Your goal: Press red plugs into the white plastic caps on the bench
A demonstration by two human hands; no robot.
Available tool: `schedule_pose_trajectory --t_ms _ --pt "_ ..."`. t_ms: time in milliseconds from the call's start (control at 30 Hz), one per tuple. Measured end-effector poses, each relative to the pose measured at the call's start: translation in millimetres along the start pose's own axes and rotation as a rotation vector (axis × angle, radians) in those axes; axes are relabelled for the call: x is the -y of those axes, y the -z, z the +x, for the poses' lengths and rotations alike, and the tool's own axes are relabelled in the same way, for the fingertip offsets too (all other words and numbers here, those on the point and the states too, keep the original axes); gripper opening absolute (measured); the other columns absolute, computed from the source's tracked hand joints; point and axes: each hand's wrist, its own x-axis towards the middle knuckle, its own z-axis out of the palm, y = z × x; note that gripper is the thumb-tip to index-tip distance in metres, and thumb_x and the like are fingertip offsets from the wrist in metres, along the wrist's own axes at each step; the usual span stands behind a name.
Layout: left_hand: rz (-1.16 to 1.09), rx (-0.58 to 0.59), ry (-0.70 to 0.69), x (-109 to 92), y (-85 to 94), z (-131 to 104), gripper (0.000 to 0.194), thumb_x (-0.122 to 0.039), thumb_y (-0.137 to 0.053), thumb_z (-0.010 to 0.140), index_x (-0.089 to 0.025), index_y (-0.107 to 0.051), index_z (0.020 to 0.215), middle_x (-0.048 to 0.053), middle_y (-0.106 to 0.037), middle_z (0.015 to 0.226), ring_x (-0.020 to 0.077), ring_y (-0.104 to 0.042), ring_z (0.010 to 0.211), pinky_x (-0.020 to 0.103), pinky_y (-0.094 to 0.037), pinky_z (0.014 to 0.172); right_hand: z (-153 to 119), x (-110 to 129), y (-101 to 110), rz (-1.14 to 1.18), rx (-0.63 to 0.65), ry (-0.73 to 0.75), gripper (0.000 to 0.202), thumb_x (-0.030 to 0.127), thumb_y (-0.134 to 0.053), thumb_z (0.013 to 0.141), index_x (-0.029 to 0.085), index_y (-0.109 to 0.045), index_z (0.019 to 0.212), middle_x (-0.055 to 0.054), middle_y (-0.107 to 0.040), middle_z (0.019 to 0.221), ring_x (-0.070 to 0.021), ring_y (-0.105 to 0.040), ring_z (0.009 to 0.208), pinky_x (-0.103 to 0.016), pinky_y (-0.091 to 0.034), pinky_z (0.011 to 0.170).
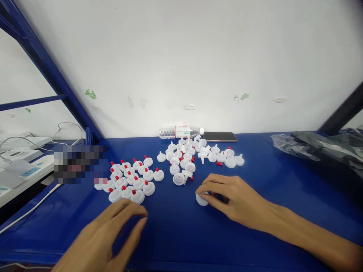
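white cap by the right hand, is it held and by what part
The right hand pinches the white cap at its top, between thumb and fingertips; the exact contact is hidden.

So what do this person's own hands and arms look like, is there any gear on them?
No gear that I can see: both are bare human hands. The left hand shows no glove or ring, though it is slightly blurred. The right hand is also ungloved and ringless, and the slim right forearm shows no sleeve, watch, cable or marking.
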Motion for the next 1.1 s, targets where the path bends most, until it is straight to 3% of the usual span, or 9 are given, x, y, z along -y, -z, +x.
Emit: schedule_pose_trajectory --t_ms 133,233,433,633,833,933,1100 --pt "-0.023 0.141 -0.135 -29 -22.8 18 0.055 -0.044 -0.053 0.099 -0.037 -0.043 0.153 0.001 -0.053 0.154 0.0228 -0.062 0.131 0.035 -0.060 0.097 0 1 0 -0.015 -0.001 0.000 0.024 0.026 -0.052 0.104 0.025 -0.074 0.114 -0.005 -0.072 0.109 -0.0151 -0.069 0.079 -0.026 -0.054 0.072" --pt "-0.036 0.213 -0.138 -34 -37.7 27 0.068 -0.040 -0.053 0.100 -0.036 -0.024 0.161 0.003 -0.041 0.163 0.0241 -0.050 0.141 0.039 -0.055 0.103 -1 2 0 -0.016 0.002 0.011 0.025 0.027 -0.052 0.105 0.025 -0.073 0.117 -0.006 -0.072 0.110 -0.0151 -0.069 0.079 -0.027 -0.054 0.072" --pt "-0.071 0.215 0.017 -13 -50.9 37 0.053 -0.037 -0.046 0.103 -0.034 -0.038 0.155 0.005 -0.041 0.162 0.0247 -0.045 0.146 0.044 -0.047 0.113 -1 2 0 -0.040 0.010 0.022 0.025 0.027 -0.051 0.105 0.025 -0.073 0.116 -0.004 -0.072 0.109 -0.0139 -0.069 0.077 -0.026 -0.051 0.069" --pt "-0.078 0.160 0.071 0 -49.7 44 0.045 -0.036 -0.044 0.104 -0.027 -0.050 0.148 0.008 -0.049 0.155 0.0239 -0.056 0.137 0.042 -0.049 0.113 -2 0 1 -0.017 0.001 0.012 0.025 0.028 -0.052 0.105 0.024 -0.074 0.117 -0.003 -0.072 0.110 -0.0136 -0.069 0.079 -0.026 -0.050 0.070" --pt "-0.133 0.071 -0.003 -25 -47.2 40 0.038 -0.035 -0.050 0.101 -0.028 -0.061 0.136 0.007 -0.061 0.138 0.0223 -0.065 0.122 0.041 -0.057 0.104 2 13 -4 0.208 0.007 -0.078 0.020 0.032 -0.063 0.101 0.025 -0.075 0.115 0.001 -0.074 0.099 -0.0104 -0.068 0.076 -0.021 -0.049 0.068" --pt "-0.191 0.110 -0.044 -47 -47.4 34 0.044 -0.040 -0.062 0.094 -0.030 -0.058 0.137 0.006 -0.063 0.130 0.0215 -0.068 0.115 0.038 -0.061 0.096 4 20 -7 0.291 0.000 -0.133 0.022 0.037 -0.064 0.100 0.030 -0.073 0.118 0.004 -0.074 0.095 -0.0086 -0.064 0.068 -0.020 -0.048 0.063" --pt "-0.216 0.179 -0.094 -61 -52.3 34 0.040 -0.037 -0.070 0.089 -0.031 -0.064 0.129 0.005 -0.064 0.122 0.0237 -0.066 0.110 0.040 -0.063 0.091 6 9 -8 0.001 -0.112 -0.243 0.024 0.031 -0.054 0.104 0.030 -0.070 0.122 0.001 -0.070 0.106 -0.0114 -0.062 0.069 -0.027 -0.047 0.065"
